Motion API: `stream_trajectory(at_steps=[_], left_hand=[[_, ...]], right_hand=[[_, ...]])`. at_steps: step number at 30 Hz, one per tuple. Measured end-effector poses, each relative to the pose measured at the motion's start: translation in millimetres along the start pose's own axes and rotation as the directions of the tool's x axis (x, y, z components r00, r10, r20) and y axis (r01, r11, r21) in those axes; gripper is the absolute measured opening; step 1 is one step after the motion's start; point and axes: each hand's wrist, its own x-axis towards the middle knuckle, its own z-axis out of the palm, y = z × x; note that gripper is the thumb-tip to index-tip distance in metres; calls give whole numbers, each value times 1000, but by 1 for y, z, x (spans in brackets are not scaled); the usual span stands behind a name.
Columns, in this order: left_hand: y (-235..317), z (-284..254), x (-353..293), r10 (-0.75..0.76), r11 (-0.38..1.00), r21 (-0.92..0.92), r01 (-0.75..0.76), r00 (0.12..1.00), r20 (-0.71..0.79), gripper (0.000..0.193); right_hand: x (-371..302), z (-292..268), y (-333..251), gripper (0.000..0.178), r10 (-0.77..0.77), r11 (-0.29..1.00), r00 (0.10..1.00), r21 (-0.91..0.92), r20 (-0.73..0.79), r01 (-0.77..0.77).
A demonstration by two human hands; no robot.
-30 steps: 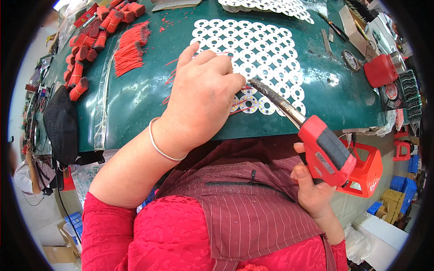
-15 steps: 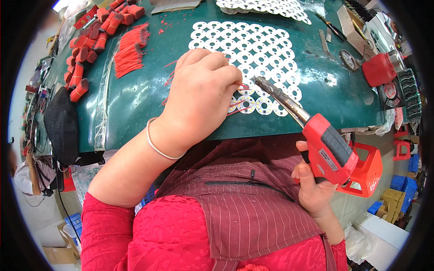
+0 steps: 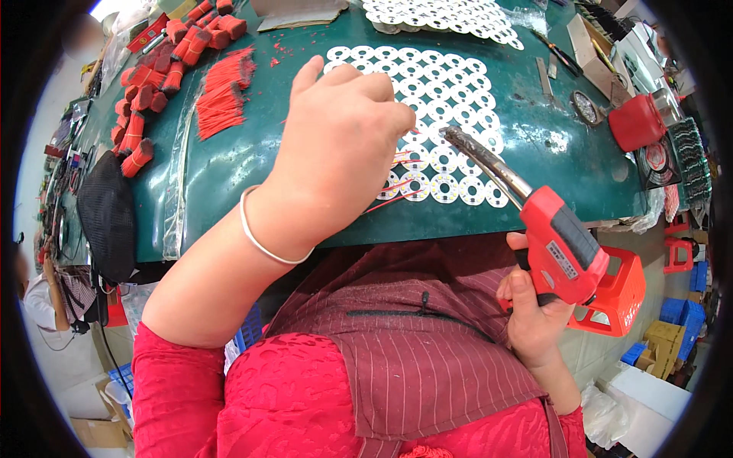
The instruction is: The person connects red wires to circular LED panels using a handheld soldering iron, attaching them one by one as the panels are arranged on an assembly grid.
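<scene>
My left hand hovers above a panel of white ring-shaped circuit boards, fingers pinched. A short bit of thin red wire shows at its fingertips; the rest of that wire is hidden behind the hand. More red wires stick out from the near-left boards. My right hand is wrapped round the handle of a red and black soldering gun. Its dark, crusted tip points up and left over the panel, a little right of my left fingertips, apart from them.
Loose red wires lie on the green tabletop at left, beside tied red wire bundles. Another board panel is at the back. A red container, a small round metal tin and tweezers lie right.
My left hand has shifted slightly toward me over the panel, its index finger lifting. The soldering gun has moved a little to the right and nearer, still in my right hand.
</scene>
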Motion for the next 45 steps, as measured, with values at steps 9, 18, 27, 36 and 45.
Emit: stream_trajectory(at_steps=[9, 18, 27, 36, 45], left_hand=[[1, 15, -4, 13, 999, 38, -14, 1000, 26, 14], [1, 21, -3, 12, 999, -49, -12, 1000, -4, 10], [1, 22, -5, -6, 1000, 3, 6, 999, 36, 9], [2, 19, -4, 18, 997, 69, -23, 997, 73, 9], [2, 20, -4, 22, 998, 62, -26, 997, 75, 9]], right_hand=[[5, 1, 2, 45, -6, 1000, 1000, 6, -1, 6], [8, -2, 9, 43, -38, 994, 995, -95, 95, 47], [8, 1, 8, 45, 28, 999, 999, 16, 37, -29], [4, -3, 8, 31, 54, 996, 996, -70, 68, -49], [7, 3, 6, 39, 55, 998, 997, -38, 58, -53]])
